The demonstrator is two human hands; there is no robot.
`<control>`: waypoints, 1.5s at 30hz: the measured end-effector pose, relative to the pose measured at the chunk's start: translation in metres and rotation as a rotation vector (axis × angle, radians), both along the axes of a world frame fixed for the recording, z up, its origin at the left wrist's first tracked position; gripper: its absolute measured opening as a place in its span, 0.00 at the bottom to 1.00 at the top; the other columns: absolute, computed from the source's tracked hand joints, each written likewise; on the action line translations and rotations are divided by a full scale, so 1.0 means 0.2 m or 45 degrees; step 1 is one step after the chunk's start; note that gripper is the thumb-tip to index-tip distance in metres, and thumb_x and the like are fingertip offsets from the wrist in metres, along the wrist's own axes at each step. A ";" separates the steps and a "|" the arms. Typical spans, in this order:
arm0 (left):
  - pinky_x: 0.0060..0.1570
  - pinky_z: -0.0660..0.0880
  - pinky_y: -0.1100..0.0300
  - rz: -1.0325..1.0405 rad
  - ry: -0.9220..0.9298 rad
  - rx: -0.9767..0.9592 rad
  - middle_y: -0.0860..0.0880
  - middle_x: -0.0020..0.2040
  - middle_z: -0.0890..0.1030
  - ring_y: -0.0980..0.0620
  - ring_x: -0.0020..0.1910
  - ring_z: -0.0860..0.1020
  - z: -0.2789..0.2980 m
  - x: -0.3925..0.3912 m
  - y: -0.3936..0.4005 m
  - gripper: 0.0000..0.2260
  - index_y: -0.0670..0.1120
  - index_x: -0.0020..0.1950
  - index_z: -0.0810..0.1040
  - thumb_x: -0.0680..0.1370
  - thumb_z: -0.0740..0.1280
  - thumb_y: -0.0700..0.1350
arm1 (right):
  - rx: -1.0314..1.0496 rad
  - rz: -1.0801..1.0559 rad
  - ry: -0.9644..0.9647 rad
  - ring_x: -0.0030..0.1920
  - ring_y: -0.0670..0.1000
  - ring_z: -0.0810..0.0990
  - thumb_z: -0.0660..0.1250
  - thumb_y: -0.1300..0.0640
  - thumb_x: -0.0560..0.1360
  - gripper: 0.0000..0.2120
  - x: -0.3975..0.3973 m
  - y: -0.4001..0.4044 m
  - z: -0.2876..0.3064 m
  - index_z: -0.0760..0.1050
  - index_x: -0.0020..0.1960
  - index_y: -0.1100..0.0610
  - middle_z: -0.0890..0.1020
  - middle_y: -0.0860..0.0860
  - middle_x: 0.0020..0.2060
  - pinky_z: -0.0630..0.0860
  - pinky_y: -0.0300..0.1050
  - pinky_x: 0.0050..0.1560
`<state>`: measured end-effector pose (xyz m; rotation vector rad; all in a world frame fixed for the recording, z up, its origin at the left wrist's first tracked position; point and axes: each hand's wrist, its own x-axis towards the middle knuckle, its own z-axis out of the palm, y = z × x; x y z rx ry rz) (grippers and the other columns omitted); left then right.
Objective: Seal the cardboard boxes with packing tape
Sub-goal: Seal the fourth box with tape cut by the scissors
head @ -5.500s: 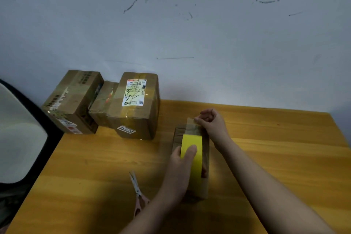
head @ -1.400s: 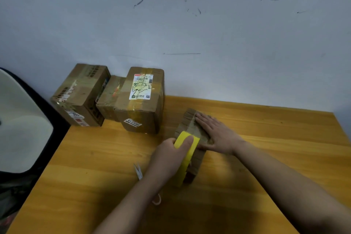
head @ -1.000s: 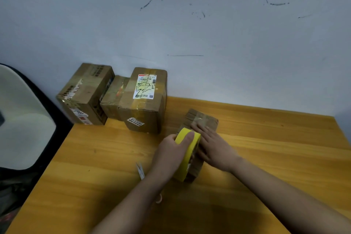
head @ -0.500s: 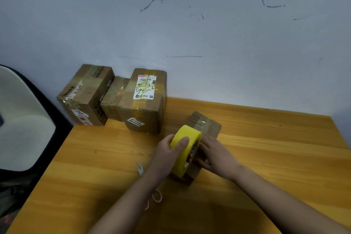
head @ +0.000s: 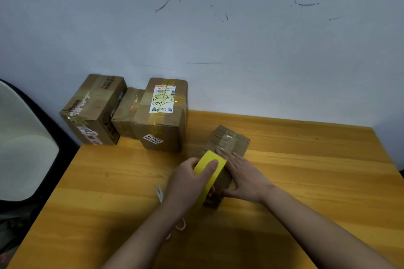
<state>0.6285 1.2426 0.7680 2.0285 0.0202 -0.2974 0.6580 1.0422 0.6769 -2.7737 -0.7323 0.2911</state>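
On the wall-side carton (head: 162, 116), a sticker (head: 153, 138) printed "61-3-4303"

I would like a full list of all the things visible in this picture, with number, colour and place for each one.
small box: 1, brown with clear tape on top, middle of the table, under the hands
tape roll: 1, yellow, standing on edge against the small box's left side
stacked boxes: 3, brown, taped and labelled, back left corner of the table by the wall
scissors: 1, pale blades and pinkish handles, on the table left of the left arm, partly hidden
table: 1, orange-brown wood
wall: 1, white-grey with dark scuffs, behind the table
chair: 1, white with black edge, far left
left hand: 1, grips the tape roll
right hand: 1, flat, presses on the small box
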 end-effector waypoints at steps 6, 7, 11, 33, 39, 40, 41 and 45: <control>0.45 0.80 0.46 0.008 0.160 0.174 0.50 0.37 0.83 0.51 0.36 0.83 -0.07 -0.10 0.11 0.23 0.48 0.53 0.77 0.73 0.63 0.66 | -0.101 0.000 -0.015 0.75 0.40 0.38 0.56 0.25 0.71 0.51 0.03 0.01 0.01 0.39 0.79 0.52 0.40 0.43 0.76 0.34 0.38 0.74; 0.45 0.80 0.46 0.027 0.187 0.166 0.49 0.38 0.84 0.49 0.38 0.83 -0.09 -0.11 0.11 0.24 0.47 0.55 0.77 0.73 0.63 0.66 | -0.124 0.012 -0.019 0.76 0.41 0.38 0.55 0.25 0.71 0.50 0.03 0.01 0.00 0.40 0.79 0.51 0.40 0.43 0.76 0.32 0.38 0.73; 0.47 0.79 0.51 0.003 0.172 0.253 0.51 0.42 0.83 0.52 0.40 0.82 -0.11 -0.13 0.11 0.22 0.50 0.56 0.76 0.74 0.62 0.66 | -0.183 0.020 0.011 0.76 0.42 0.38 0.51 0.26 0.72 0.46 0.04 0.01 0.01 0.41 0.79 0.50 0.40 0.44 0.76 0.35 0.42 0.75; 0.41 0.80 0.48 0.001 0.457 -0.164 0.47 0.37 0.82 0.51 0.29 0.81 -0.31 -0.22 0.18 0.06 0.53 0.46 0.73 0.78 0.65 0.53 | -0.336 -0.528 -0.079 0.78 0.54 0.39 0.28 0.32 0.71 0.44 -0.09 0.38 -0.06 0.40 0.78 0.59 0.41 0.54 0.77 0.37 0.50 0.77; 0.37 0.79 0.55 0.002 0.434 -0.206 0.51 0.36 0.82 0.54 0.28 0.81 -0.35 -0.24 0.19 0.05 0.54 0.46 0.74 0.78 0.65 0.54 | 0.007 -0.390 -0.543 0.64 0.57 0.77 0.56 0.51 0.79 0.20 -0.27 0.36 -0.11 0.79 0.61 0.61 0.79 0.57 0.62 0.69 0.52 0.67; 0.37 0.79 0.56 -0.008 0.429 -0.212 0.52 0.36 0.82 0.54 0.28 0.81 -0.36 -0.24 0.20 0.05 0.54 0.46 0.74 0.78 0.65 0.54 | 0.061 -0.358 -0.593 0.64 0.56 0.77 0.56 0.51 0.80 0.20 -0.29 0.34 -0.13 0.80 0.60 0.61 0.79 0.56 0.62 0.69 0.51 0.67; 0.37 0.79 0.55 -0.018 0.431 -0.218 0.52 0.36 0.82 0.54 0.29 0.81 -0.37 -0.24 0.20 0.05 0.54 0.46 0.74 0.78 0.65 0.54 | 0.096 -0.328 -0.627 0.65 0.56 0.76 0.55 0.51 0.81 0.20 -0.29 0.32 -0.13 0.80 0.60 0.60 0.79 0.54 0.62 0.68 0.49 0.68; 0.42 0.79 0.48 -0.038 0.491 -0.281 0.49 0.36 0.83 0.51 0.32 0.82 -0.40 -0.26 0.22 0.07 0.51 0.48 0.75 0.77 0.67 0.54 | 0.094 -0.145 -0.598 0.64 0.53 0.77 0.55 0.51 0.81 0.18 -0.26 0.27 -0.13 0.80 0.60 0.55 0.80 0.50 0.62 0.67 0.47 0.65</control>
